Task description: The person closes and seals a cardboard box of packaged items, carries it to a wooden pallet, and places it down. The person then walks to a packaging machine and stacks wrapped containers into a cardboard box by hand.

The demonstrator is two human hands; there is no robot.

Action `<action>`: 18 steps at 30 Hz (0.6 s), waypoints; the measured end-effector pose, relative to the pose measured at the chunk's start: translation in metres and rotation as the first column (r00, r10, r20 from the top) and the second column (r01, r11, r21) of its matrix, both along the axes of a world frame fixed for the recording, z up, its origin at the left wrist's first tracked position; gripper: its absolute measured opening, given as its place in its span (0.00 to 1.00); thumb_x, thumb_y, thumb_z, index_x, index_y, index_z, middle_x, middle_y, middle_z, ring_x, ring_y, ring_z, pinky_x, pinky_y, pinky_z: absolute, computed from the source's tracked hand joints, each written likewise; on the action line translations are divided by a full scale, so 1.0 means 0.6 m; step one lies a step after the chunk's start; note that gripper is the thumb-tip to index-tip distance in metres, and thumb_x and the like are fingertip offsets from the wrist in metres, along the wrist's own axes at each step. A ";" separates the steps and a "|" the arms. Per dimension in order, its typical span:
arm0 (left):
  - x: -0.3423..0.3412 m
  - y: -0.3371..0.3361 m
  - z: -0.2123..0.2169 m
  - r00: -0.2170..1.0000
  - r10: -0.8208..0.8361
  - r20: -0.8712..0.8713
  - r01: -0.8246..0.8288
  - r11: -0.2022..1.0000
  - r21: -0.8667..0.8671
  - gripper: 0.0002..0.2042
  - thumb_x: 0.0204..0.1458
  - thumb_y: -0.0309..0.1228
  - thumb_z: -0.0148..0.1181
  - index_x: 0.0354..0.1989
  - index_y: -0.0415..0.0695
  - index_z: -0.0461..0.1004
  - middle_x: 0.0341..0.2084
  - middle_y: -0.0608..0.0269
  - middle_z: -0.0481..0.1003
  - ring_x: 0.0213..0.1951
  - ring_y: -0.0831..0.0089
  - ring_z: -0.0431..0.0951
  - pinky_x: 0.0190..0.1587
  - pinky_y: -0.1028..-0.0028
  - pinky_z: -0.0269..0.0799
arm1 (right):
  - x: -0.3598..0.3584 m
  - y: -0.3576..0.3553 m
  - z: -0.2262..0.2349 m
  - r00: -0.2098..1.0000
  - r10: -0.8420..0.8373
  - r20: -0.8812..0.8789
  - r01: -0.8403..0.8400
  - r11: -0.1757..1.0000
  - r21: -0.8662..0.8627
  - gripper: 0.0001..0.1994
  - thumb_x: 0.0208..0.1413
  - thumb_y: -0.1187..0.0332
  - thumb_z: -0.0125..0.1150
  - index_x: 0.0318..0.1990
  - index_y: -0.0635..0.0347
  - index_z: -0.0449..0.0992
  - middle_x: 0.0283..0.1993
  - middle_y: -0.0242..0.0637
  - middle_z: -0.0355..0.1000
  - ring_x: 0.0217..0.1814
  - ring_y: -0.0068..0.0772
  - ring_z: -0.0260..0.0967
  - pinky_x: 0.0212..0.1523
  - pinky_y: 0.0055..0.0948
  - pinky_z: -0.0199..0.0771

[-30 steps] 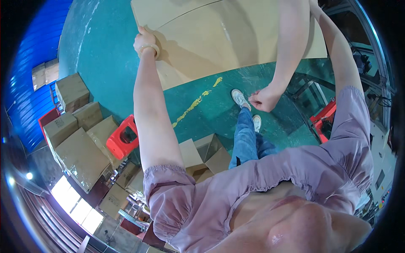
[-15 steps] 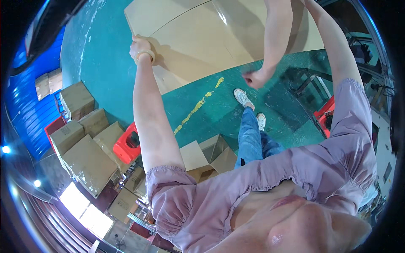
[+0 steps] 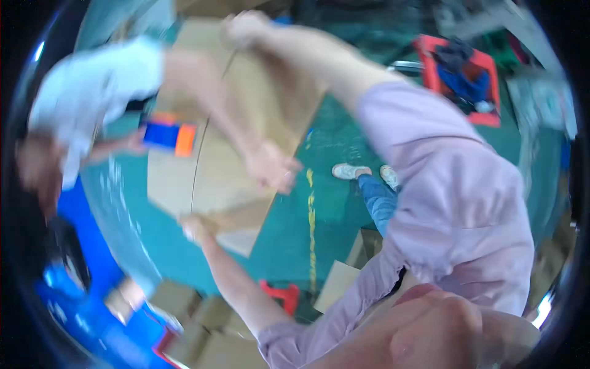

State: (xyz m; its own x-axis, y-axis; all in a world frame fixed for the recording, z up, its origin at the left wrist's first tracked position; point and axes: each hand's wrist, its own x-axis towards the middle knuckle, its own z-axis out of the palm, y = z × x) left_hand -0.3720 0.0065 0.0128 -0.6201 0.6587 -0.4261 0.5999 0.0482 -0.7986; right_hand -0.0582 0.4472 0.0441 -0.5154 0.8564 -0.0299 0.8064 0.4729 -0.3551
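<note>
Gripping opposite edges, the left hand (image 3: pixel 195 226) and right hand (image 3: pixel 244 27) hold the large flat brown cardboard sheet (image 3: pixel 246 129) steady above the teal floor (image 3: pixel 289 246) (a co-worker's hand (image 3: pixel 270 166) shares the load).

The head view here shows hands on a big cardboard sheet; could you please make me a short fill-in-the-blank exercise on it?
1. The left hand grips the lower edge of the flat ____ sheet.
2. The floor is painted ____.
3. A co-worker's hand rests on the sheet's ____ edge.

Missing words: cardboard; green; right
</note>
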 end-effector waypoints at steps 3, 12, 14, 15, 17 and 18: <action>0.019 0.018 0.085 0.766 0.466 0.441 -0.640 0.501 0.582 0.33 0.55 0.52 0.33 0.46 0.27 0.66 0.45 0.42 0.68 0.47 0.53 0.70 0.50 0.61 0.66 | -0.010 -0.015 0.039 0.981 -0.013 -0.191 -0.007 0.994 -0.106 0.17 0.32 0.71 0.51 0.36 0.60 0.76 0.37 0.45 0.74 0.41 0.42 0.72 0.39 0.37 0.72; 0.107 0.097 0.102 0.407 0.474 0.781 -0.800 -0.228 0.555 0.35 0.56 0.52 0.25 0.44 0.26 0.67 0.40 0.38 0.70 0.42 0.46 0.72 0.44 0.54 0.71 | 0.030 -0.005 0.019 0.949 -0.059 -0.310 0.015 0.990 -0.142 0.13 0.47 0.64 0.46 0.35 0.61 0.74 0.36 0.49 0.73 0.41 0.47 0.71 0.41 0.38 0.70; 0.087 0.086 0.116 0.407 0.519 0.751 -0.762 -0.260 0.593 0.34 0.56 0.51 0.25 0.44 0.28 0.68 0.40 0.40 0.71 0.42 0.47 0.72 0.44 0.55 0.71 | -0.002 -0.004 0.042 0.966 0.008 -0.258 -0.043 0.991 -0.130 0.14 0.44 0.67 0.47 0.36 0.62 0.74 0.36 0.50 0.73 0.39 0.48 0.71 0.39 0.40 0.70; 0.080 0.074 0.120 0.329 0.332 0.884 -0.760 -0.463 0.457 0.32 0.56 0.51 0.28 0.44 0.29 0.68 0.41 0.44 0.71 0.40 0.51 0.73 0.41 0.58 0.72 | -0.014 -0.014 0.050 0.962 0.017 -0.273 -0.059 0.987 -0.147 0.14 0.40 0.69 0.48 0.36 0.63 0.73 0.35 0.49 0.73 0.38 0.48 0.72 0.36 0.41 0.71; 0.127 0.106 0.151 0.202 0.247 0.948 -0.748 -0.586 0.312 0.29 0.55 0.51 0.35 0.45 0.34 0.67 0.43 0.51 0.71 0.43 0.60 0.71 0.42 0.65 0.70 | -0.011 -0.010 0.025 0.982 0.046 -0.184 -0.050 0.999 -0.016 0.12 0.42 0.69 0.47 0.32 0.60 0.76 0.35 0.43 0.74 0.36 0.44 0.73 0.34 0.40 0.73; 0.066 0.053 0.079 0.326 0.200 0.924 -0.906 -0.214 0.366 0.22 0.52 0.46 0.44 0.39 0.35 0.69 0.41 0.57 0.72 0.38 0.65 0.73 0.41 0.66 0.70 | -0.005 -0.002 0.013 0.988 0.024 -0.156 -0.028 0.999 -0.019 0.11 0.44 0.69 0.46 0.32 0.59 0.75 0.36 0.44 0.74 0.37 0.44 0.73 0.34 0.40 0.73</action>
State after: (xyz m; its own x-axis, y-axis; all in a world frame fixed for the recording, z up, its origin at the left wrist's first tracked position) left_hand -0.3325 0.0384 0.0603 -0.9143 0.1422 -0.3792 -0.0644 0.8734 0.4828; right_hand -0.0609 0.4463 0.0517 -0.5373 0.8427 0.0343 0.7282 0.4840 -0.4853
